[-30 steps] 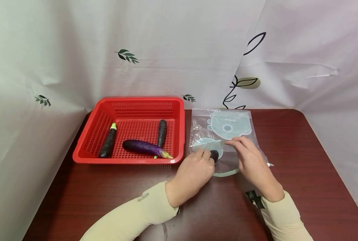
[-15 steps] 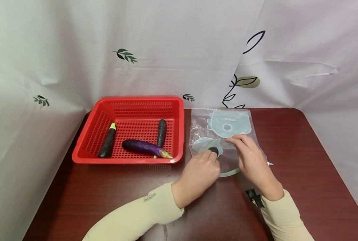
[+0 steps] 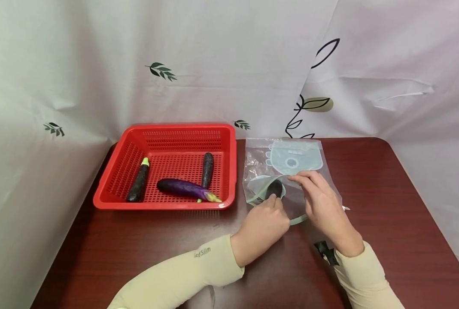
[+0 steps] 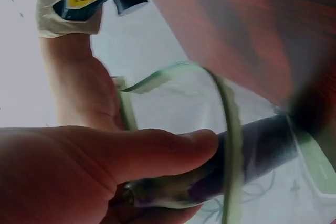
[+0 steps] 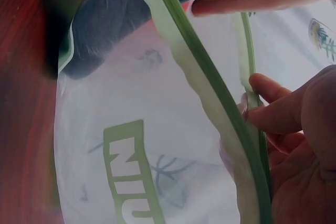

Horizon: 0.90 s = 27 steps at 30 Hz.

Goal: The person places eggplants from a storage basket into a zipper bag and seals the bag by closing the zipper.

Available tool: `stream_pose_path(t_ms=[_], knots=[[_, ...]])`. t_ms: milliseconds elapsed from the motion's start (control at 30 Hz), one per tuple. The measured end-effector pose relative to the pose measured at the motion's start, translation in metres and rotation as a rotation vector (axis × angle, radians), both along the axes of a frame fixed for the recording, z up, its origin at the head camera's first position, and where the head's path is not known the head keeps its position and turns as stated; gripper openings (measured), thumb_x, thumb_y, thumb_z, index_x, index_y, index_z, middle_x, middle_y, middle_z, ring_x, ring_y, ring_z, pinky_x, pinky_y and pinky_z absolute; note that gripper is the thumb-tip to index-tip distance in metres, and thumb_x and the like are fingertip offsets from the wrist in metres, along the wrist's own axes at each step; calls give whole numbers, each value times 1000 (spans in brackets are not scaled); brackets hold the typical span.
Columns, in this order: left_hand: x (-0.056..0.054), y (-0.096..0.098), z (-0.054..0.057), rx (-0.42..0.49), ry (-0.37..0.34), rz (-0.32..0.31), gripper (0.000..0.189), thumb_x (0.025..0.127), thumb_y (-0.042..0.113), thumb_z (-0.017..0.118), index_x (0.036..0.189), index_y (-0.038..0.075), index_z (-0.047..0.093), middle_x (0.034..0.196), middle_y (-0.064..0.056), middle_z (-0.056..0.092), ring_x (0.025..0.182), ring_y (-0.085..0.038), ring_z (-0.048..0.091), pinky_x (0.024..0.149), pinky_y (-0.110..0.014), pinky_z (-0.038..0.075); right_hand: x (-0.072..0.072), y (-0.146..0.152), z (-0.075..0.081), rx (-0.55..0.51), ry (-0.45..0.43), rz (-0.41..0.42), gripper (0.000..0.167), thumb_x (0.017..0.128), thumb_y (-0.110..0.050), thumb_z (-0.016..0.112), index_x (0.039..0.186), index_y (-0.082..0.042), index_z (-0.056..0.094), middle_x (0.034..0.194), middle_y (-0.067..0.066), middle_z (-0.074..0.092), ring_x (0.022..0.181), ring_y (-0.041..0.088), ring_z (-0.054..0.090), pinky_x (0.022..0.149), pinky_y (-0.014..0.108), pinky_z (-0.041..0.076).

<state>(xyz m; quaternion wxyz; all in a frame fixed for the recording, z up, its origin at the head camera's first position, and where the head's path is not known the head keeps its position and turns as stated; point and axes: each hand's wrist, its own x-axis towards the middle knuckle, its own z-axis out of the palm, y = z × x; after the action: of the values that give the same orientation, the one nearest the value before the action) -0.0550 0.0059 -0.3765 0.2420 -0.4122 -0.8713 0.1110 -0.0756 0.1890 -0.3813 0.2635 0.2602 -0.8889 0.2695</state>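
My left hand (image 3: 262,231) grips an eggplant (image 3: 274,187) by its stem end. In the left wrist view the eggplant (image 4: 268,142) is dark purple with a greenish end under the thumb (image 4: 184,150). It reaches through the mouth of a clear zip bag (image 3: 255,159), its dark end inside. The bag lies flat on the table, printed with pale blue cartoon shapes. With thumb and fingers, my right hand (image 3: 326,210) pinches one edge of the bag's mouth and holds it raised. In the right wrist view the green zip strip (image 5: 210,77) stands apart from the opposite edge.
A red perforated basket (image 3: 163,206) stands left of the bag. It holds a purple eggplant (image 3: 183,189) and two dark, long vegetables with green ends, one at the left (image 3: 138,184) and one at the right (image 3: 207,169). A white patterned curtain (image 3: 214,64) hangs behind the table (image 3: 372,184).
My left hand has moved a little right and toward me, with the eggplant's dark end showing more. The bag's mouth has opened wider. My right hand has risen slightly, still pinching the edge.
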Motion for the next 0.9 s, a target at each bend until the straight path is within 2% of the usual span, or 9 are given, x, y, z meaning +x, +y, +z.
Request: stream_pose_path(t_ms=[167, 300, 467, 767, 900], knots=[[-6, 3, -6, 0, 4, 44, 24, 88, 2, 57, 82, 13, 78, 72, 0, 58, 68, -12, 57, 56, -21, 49, 0, -1, 2, -11, 17, 11, 48, 81, 26, 58, 118, -2, 69, 113, 11, 62, 106, 27, 59, 86, 34, 47], [-9, 6, -9, 10, 20, 69, 24, 87, 3, 59, 79, 16, 77, 72, 1, 57, 68, -11, 57, 55, -21, 47, 0, -2, 3, -23, 31, 22, 50, 79, 28, 57, 117, -2, 69, 112, 11, 62, 105, 27, 59, 85, 34, 46], [-13, 11, -12, 32, 5, 103, 22, 87, 4, 62, 78, 18, 77, 73, 0, 58, 69, -12, 57, 52, -20, 46, 2, -2, 5, -17, 29, 25, 51, 79, 28, 56, 118, -3, 69, 113, 11, 62, 104, 26, 59, 84, 34, 45], [-20, 20, -17, 21, 24, 153, 22, 88, 8, 64, 82, 22, 79, 84, -3, 64, 74, -15, 60, 53, -21, 48, 5, -3, 7, -43, 28, 36, 49, 81, 26, 57, 118, -4, 69, 113, 10, 62, 104, 26, 58, 86, 32, 44], [-22, 23, -22, 22, 36, 175, 19, 88, 10, 64, 85, 21, 80, 93, -7, 68, 80, -16, 63, 56, -21, 50, 5, -4, 8, -43, 45, 36, 48, 81, 26, 58, 117, -4, 70, 113, 11, 63, 105, 27, 59, 87, 35, 45]])
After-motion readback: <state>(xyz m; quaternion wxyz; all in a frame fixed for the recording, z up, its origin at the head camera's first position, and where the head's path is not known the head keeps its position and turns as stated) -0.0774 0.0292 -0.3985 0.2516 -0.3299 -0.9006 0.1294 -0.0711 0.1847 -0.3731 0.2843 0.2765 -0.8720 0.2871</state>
